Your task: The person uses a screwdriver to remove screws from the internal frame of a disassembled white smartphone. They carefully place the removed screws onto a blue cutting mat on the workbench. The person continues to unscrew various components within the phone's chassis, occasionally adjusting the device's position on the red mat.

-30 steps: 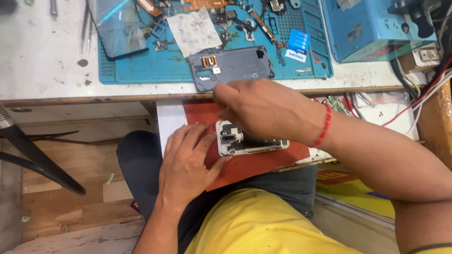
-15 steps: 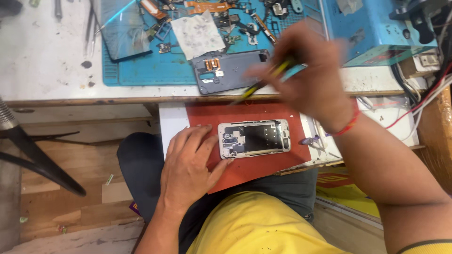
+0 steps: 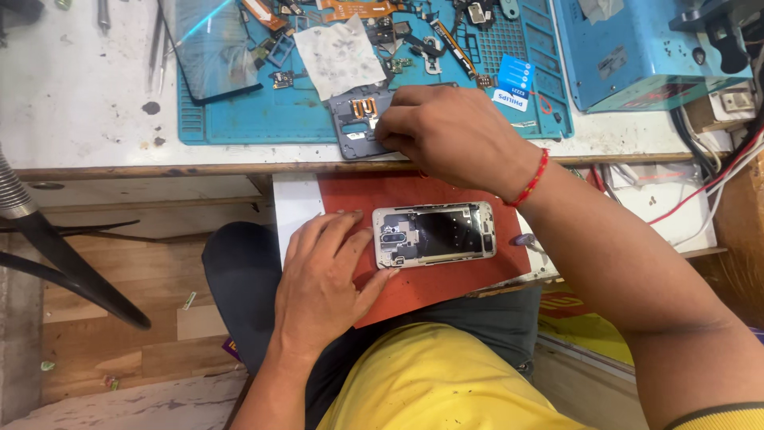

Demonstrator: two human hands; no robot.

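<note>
Fingers of the left hand (image 3: 322,279) lie flat, steadying the opened phone (image 3: 434,233); the right hand (image 3: 446,131) curls, pinching at the grey frame (image 3: 356,123) on the bench (image 3: 79,103).

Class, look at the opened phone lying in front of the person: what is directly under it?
The opened phone lies on a red mat, steadied by the left hand. The mat sits on a white board; what lies beneath the phone itself is covered.

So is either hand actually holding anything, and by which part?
The left hand steadies the opened phone at its left end. The right hand rests on the grey back cover; whether its fingers grip anything cannot be told.
</note>
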